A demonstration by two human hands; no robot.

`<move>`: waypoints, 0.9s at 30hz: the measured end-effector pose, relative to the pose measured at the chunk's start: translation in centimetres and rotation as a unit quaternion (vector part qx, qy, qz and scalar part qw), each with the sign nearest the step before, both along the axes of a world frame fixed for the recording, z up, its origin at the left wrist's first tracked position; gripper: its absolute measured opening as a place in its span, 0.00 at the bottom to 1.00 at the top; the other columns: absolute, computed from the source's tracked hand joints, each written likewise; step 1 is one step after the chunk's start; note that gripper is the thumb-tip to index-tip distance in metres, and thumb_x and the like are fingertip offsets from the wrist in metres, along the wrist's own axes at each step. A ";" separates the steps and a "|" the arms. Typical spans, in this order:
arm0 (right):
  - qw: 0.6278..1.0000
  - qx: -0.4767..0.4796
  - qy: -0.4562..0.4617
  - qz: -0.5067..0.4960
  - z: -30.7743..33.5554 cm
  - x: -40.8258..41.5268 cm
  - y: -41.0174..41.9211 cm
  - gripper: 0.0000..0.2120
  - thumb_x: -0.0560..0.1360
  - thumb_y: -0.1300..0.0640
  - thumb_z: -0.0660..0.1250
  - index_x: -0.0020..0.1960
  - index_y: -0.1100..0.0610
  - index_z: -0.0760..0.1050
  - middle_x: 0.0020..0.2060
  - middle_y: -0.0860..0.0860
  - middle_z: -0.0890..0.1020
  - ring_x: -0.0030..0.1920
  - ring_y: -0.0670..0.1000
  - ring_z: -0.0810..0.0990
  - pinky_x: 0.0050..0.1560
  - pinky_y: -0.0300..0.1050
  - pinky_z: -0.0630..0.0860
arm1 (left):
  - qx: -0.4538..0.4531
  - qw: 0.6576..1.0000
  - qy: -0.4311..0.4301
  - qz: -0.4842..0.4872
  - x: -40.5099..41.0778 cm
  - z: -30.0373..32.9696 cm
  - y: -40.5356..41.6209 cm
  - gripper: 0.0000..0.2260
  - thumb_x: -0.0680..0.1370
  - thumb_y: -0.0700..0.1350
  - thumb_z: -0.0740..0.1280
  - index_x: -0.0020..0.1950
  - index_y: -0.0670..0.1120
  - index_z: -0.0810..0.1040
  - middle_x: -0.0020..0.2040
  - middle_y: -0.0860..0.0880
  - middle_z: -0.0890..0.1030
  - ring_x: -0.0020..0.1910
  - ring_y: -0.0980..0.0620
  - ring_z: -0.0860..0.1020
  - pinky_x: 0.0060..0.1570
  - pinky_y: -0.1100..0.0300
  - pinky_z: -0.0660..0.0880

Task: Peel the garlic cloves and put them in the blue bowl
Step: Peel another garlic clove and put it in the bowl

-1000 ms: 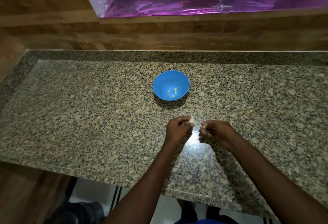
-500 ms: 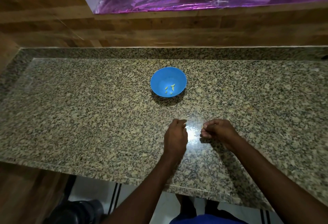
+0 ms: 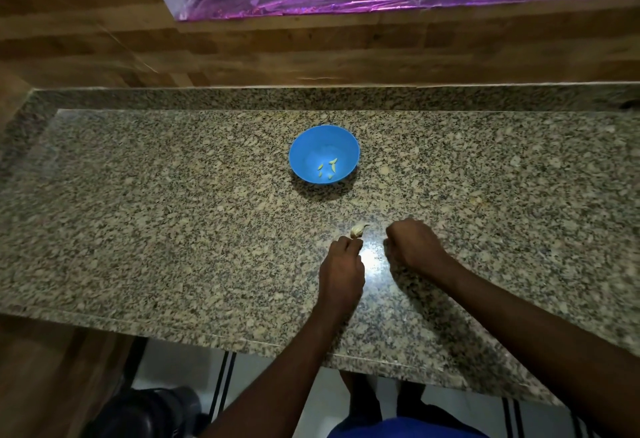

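Speckled polished granite counter (image 3: 173,229), round smooth blue bowl (image 3: 304,146) holding a few small pale peeled cloves (image 3: 327,167). Papery garlic clove (image 3: 357,229) on counter, touching left hand (image 3: 343,264) fingertips. Right hand (image 3: 412,245) curled beside it; contents hidden, can't tell.

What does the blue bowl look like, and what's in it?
The bowl is small, round and bright blue, and looks like smooth plastic. It stands upright and open on the speckled granite counter, near the middle, casting a dark shadow on the near side. Inside, toward the near right, lie a few small pale yellowish garlic pieces; the rest of the inside is bare. Neither hand touches it: both are closer to the person, well apart from the bowl.
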State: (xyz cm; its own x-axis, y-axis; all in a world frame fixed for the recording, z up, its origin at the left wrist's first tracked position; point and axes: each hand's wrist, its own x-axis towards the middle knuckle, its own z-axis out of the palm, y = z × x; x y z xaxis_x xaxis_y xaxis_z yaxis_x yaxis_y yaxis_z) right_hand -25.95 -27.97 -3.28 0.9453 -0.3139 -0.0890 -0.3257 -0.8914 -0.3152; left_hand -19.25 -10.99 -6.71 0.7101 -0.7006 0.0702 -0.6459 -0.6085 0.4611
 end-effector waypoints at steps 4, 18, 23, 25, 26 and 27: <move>0.987 -0.077 0.125 0.065 1.4 1.4 1.6 0.05 0.77 0.60 0.63 0.48 0.59 0.76 0.46 0.59 0.81 0.48 0.62 0.81 0.44 0.48 0.71 | -0.016 0.999 0.021 0.026 0.0 -0.2 0.3 0.15 0.77 0.36 0.66 0.63 0.43 0.79 0.52 0.44 0.79 0.50 0.43 0.78 0.41 0.50 0.78; 0.997 0.009 0.059 -0.040 0.5 0.5 1.4 0.03 0.72 0.63 0.67 0.41 0.61 0.75 0.40 0.61 0.81 0.43 0.62 0.81 0.40 0.49 0.72 | -0.029 0.997 0.050 0.044 0.0 0.0 0.2 0.16 0.77 0.38 0.64 0.65 0.42 0.78 0.54 0.44 0.78 0.54 0.43 0.76 0.49 0.48 0.77; 0.972 0.163 0.014 -0.170 -0.5 -0.6 -0.4 0.03 0.65 0.62 0.76 0.35 0.56 0.84 0.32 0.50 0.84 0.32 0.43 0.79 0.33 0.31 0.68 | -0.028 0.997 0.052 0.046 -0.2 0.1 0.2 0.17 0.76 0.39 0.62 0.65 0.42 0.78 0.54 0.44 0.78 0.54 0.42 0.75 0.48 0.48 0.77; 0.969 0.171 0.008 -0.177 -0.5 -1.0 -0.3 0.04 0.66 0.63 0.76 0.36 0.56 0.84 0.32 0.49 0.84 0.32 0.43 0.78 0.31 0.26 0.62 | -0.026 0.997 0.056 0.048 -0.3 0.2 0.2 0.17 0.76 0.38 0.64 0.65 0.42 0.77 0.54 0.44 0.77 0.54 0.42 0.75 0.49 0.48 0.77; 0.970 0.168 0.005 -0.175 -0.4 -1.1 -0.3 0.04 0.66 0.63 0.76 0.36 0.56 0.84 0.33 0.50 0.84 0.34 0.45 0.80 0.32 0.27 0.63 | -0.025 0.997 0.058 0.049 -0.3 0.3 0.2 0.17 0.76 0.38 0.64 0.65 0.42 0.77 0.54 0.44 0.77 0.55 0.42 0.75 0.49 0.48 0.76; 0.969 0.172 0.002 -0.177 -0.5 -1.1 -0.2 0.03 0.67 0.63 0.76 0.37 0.57 0.84 0.33 0.50 0.85 0.36 0.47 0.81 0.32 0.31 0.65 | -0.024 0.997 0.059 0.050 -0.3 0.4 0.1 0.17 0.76 0.37 0.65 0.65 0.42 0.77 0.54 0.44 0.77 0.55 0.42 0.75 0.49 0.48 0.76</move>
